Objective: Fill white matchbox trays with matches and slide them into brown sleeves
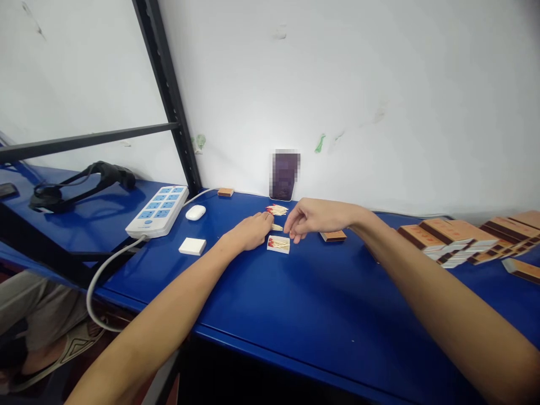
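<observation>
My left hand (254, 229) rests on the blue table with its fingers bent together over the head ends of a few matches (277, 228), whose pale sticks point right. Just in front lies an open matchbox tray (278, 250) with red-headed matches in it. Behind the fingers is a loose heap of matches (278, 210). Above and right of the tray hovers my right hand (304, 218), its fingers curled down and drawn together; whatever is between the fingertips is too small to make out. A matchbox (333, 236) lies beneath my right wrist, partly covered.
Stacks of matchboxes (447, 236) fill the right side. A phone (284, 177) leans on the wall near another matchbox (225, 192). To the left are a power strip (158, 211), a white earbud case (196, 212), a white box (192, 246) and a black headset (84, 185). A person's leg (42, 309) shows lower left.
</observation>
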Demonstrator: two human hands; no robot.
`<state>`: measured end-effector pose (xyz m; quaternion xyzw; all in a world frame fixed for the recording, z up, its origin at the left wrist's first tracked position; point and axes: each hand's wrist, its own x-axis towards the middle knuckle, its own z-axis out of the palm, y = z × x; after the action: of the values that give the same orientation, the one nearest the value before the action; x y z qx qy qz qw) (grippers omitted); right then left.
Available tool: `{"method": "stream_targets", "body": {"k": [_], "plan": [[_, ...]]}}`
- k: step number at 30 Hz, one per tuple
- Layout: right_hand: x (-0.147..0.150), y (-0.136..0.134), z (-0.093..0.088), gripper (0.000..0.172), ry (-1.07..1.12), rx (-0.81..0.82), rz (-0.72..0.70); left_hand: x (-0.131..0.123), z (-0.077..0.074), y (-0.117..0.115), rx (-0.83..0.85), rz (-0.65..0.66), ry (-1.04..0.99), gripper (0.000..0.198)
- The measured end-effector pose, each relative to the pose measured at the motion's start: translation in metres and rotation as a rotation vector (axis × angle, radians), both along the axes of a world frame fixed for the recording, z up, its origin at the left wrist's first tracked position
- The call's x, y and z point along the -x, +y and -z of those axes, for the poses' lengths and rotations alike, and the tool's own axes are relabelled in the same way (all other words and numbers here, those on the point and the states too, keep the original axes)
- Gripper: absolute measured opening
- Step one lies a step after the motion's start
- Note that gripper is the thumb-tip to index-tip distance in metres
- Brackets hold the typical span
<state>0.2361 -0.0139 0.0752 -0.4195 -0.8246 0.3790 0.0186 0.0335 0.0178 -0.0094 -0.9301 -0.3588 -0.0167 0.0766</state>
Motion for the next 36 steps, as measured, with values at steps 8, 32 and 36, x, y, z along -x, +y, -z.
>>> {"method": "stream_targets", "body": {"k": [8, 32, 36], "plan": [[0.016, 0.000, 0.018, 0.024, -0.079, -0.368, -0.114, 0.005, -0.008, -0.005, 0.040, -0.016, -0.079, 0.017], [-0.002, 0.003, 0.012, 0.032, -0.217, -0.279, 0.028, 0.008, -0.030, -0.029, 0.369, 0.103, -0.150, 0.014], [0.004, 0.003, 0.017, 0.031, -0.237, -0.231, -0.013, 0.008, -0.029, -0.028, 0.410, 0.124, -0.193, 0.019]]}}
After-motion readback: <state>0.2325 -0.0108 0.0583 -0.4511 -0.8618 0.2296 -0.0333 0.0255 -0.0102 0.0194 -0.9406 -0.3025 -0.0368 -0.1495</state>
